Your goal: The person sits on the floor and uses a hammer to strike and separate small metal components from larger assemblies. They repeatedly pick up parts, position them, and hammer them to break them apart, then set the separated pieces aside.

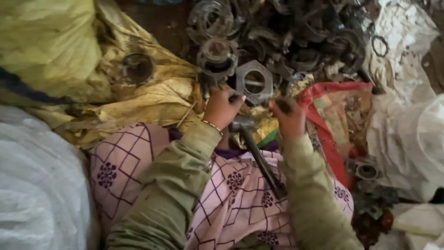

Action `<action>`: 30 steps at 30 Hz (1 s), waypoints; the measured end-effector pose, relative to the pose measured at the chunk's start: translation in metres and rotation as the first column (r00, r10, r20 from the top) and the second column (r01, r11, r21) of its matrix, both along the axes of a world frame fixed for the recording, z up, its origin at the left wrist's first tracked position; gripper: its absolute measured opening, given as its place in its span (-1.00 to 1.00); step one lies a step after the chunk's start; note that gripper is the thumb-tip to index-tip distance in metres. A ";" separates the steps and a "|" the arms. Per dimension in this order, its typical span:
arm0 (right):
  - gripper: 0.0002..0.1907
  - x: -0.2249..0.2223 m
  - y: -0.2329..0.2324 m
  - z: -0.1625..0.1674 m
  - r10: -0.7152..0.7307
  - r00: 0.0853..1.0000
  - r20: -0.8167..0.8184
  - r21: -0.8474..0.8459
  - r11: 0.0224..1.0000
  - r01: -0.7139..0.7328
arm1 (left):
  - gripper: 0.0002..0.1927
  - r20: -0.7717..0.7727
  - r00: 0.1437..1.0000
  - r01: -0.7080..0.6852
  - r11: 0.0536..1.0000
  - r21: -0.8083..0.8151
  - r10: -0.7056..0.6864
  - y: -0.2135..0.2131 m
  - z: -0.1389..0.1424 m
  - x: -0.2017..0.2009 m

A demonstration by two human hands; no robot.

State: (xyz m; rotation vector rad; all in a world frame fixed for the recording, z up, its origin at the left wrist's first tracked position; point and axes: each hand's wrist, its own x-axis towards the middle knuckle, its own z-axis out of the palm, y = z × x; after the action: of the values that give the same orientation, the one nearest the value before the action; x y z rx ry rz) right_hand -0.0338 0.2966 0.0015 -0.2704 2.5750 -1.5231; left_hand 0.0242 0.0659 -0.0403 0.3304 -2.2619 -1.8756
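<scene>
Head view: left hand (223, 107) and right hand (287, 116), fingers closed, grip a hexagonal metal part (254, 82); a hammer (253, 149) lies on the lap

I see my left hand (222, 107) and right hand (287, 118) side by side just before a hexagonal metal part (254, 81), with a round ring part (217, 59) to its left and a heap of scrap metal parts (305, 34) behind both. A hammer (255, 150) lies on my lap between my forearms, head toward the hands. Crumpled sacks (152, 99) lie left, a cloth (340, 115) right.
</scene>
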 end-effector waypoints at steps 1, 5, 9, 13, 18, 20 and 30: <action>-0.73 0.023 0.007 0.010 -0.049 0.997 0.062 0.031 0.998 0.047 | -0.69 -0.008 0.999 0.037 0.999 0.036 -0.036 0.004 0.000 0.001; -0.66 0.085 0.022 0.020 -0.088 0.945 0.314 -0.225 0.960 0.164 | -0.62 -0.008 0.980 0.196 0.972 0.131 -0.197 0.027 0.002 0.010; -0.70 0.086 0.028 0.008 0.048 0.997 0.057 -0.063 0.997 -0.044 | -0.40 0.060 0.902 0.422 0.903 0.078 -0.427 0.037 0.004 0.018; -0.74 0.074 0.028 -0.001 0.087 0.983 0.163 -0.090 0.993 -0.073 | -0.34 0.003 0.851 0.517 0.835 -0.186 -0.526 0.039 0.006 0.015; -0.73 0.069 0.023 -0.001 0.175 0.984 0.034 0.087 0.980 -0.178 | -0.57 0.121 0.809 0.567 0.711 -0.416 -0.575 0.044 -0.004 0.012; -0.67 0.068 0.020 0.002 0.232 0.973 0.006 0.152 0.961 -0.230 | -0.60 0.119 0.814 0.560 0.715 -0.419 -0.569 0.045 -0.008 0.012; -0.79 0.071 0.009 0.008 0.269 0.960 -0.083 0.176 0.952 -0.252 | -0.56 0.235 0.765 0.632 0.627 -0.455 -0.600 0.047 -0.001 0.014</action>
State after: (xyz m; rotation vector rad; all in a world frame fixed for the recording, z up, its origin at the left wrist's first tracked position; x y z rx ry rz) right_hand 0.0368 0.3058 0.0096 -0.6592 2.5974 -1.2284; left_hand 0.0386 0.1129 -0.0409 -0.5650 -3.0603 -1.3575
